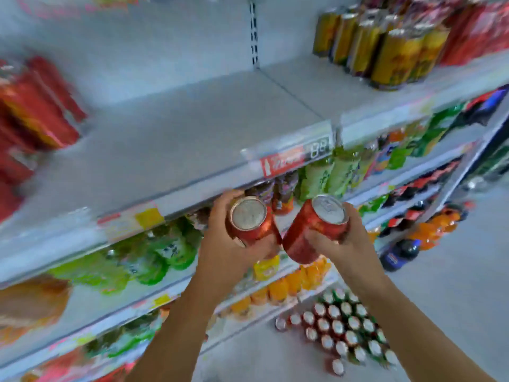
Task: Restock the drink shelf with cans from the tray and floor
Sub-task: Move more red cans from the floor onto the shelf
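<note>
**Below the shelf edge: two cans raised, much left**

On the far left, red packs [35, 111] flank a broad bare stretch of grey metal shelf [165, 144]. Left hand [221, 245] wraps a glossy red can [249, 216]; right hand [343, 239] grasps a tilted second can [301, 237], both just below the lip. Many silver-topped cans [341, 329] (red and green) wait on the floor, near right.

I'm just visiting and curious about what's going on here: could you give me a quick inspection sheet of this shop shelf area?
Surface: grey shelf, bare in the middle.
Job's things: red can and second red can held up; can cluster on the floor.
Clutter: nothing seen.
Grips: left grip holds the red can; right grip holds the second red can.
Cables: nothing seen.
Surroundings: yellow cans and red packs on that shelf; bottled drinks below.
</note>
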`<state>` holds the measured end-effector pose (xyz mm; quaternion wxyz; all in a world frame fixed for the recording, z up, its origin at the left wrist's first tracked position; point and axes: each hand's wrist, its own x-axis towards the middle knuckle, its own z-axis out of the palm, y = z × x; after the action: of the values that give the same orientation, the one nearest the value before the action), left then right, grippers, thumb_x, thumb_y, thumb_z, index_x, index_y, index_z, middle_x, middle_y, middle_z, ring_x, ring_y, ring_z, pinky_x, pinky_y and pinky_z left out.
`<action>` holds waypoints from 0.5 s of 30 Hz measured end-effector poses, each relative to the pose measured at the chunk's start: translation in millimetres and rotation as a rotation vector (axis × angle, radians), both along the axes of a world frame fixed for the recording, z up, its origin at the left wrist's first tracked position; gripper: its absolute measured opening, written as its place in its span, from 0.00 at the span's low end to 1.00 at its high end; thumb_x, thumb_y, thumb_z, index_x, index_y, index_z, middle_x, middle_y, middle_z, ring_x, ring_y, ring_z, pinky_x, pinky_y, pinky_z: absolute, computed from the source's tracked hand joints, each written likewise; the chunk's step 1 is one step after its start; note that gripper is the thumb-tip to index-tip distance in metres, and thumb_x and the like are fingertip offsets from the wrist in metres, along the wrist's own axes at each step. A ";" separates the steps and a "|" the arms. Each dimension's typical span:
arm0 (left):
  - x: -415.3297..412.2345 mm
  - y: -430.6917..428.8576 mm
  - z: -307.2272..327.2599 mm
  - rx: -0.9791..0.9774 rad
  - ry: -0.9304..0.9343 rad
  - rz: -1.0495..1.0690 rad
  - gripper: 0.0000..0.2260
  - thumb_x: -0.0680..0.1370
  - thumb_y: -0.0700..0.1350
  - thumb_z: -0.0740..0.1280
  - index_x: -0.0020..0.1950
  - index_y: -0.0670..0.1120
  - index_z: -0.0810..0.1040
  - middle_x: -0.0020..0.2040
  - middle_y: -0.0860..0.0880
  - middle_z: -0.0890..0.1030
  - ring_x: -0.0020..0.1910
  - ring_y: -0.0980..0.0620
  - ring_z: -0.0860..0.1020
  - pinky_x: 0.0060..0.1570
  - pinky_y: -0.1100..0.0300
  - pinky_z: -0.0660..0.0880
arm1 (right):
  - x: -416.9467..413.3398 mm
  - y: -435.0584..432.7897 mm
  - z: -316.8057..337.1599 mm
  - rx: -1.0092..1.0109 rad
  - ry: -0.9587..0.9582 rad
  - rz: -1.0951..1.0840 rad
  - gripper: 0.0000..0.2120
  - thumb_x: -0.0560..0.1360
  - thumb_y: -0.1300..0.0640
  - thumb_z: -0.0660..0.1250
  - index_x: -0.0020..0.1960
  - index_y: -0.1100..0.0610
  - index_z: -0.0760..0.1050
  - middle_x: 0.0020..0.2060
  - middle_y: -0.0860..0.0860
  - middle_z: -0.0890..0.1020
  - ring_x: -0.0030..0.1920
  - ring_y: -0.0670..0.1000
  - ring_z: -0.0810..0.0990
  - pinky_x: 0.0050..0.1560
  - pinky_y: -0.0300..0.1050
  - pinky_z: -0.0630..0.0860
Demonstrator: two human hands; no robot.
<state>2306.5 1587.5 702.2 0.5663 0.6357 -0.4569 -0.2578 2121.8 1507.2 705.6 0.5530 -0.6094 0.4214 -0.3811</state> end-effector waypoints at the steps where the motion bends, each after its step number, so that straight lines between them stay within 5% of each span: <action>1: 5.3 6.8 10.4 -0.043 0.071 0.016 0.35 0.59 0.51 0.77 0.64 0.54 0.70 0.59 0.56 0.79 0.59 0.57 0.78 0.62 0.58 0.74 | 7.9 1.6 15.9 -0.035 -0.030 0.022 0.27 0.56 0.46 0.75 0.53 0.46 0.74 0.45 0.40 0.84 0.47 0.43 0.82 0.49 0.35 0.76; 6: 24.3 46.0 52.3 -0.144 0.150 0.088 0.30 0.57 0.53 0.76 0.58 0.55 0.74 0.52 0.60 0.83 0.52 0.59 0.82 0.52 0.65 0.75 | 49.9 11.3 76.9 -0.178 -0.108 0.105 0.26 0.55 0.42 0.72 0.53 0.46 0.75 0.44 0.41 0.84 0.44 0.40 0.82 0.45 0.31 0.74; 10: 50.6 72.2 84.0 -0.262 0.164 0.205 0.30 0.59 0.52 0.75 0.60 0.52 0.75 0.52 0.57 0.84 0.49 0.59 0.82 0.48 0.66 0.76 | 90.0 18.8 103.6 -0.246 -0.107 0.181 0.24 0.57 0.41 0.73 0.51 0.43 0.75 0.43 0.44 0.84 0.44 0.45 0.82 0.47 0.42 0.76; 15: 89.4 109.1 104.3 -0.348 0.148 0.372 0.30 0.62 0.50 0.75 0.63 0.51 0.76 0.53 0.55 0.85 0.50 0.58 0.82 0.48 0.66 0.77 | 149.1 29.0 127.2 -0.324 -0.111 0.294 0.21 0.68 0.56 0.77 0.56 0.46 0.72 0.47 0.43 0.82 0.43 0.38 0.80 0.43 0.31 0.73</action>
<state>2395.9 1696.6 806.4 0.7366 0.5811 -0.3271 -0.1127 2270.8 1536.2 832.8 0.5197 -0.7232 0.2304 -0.3921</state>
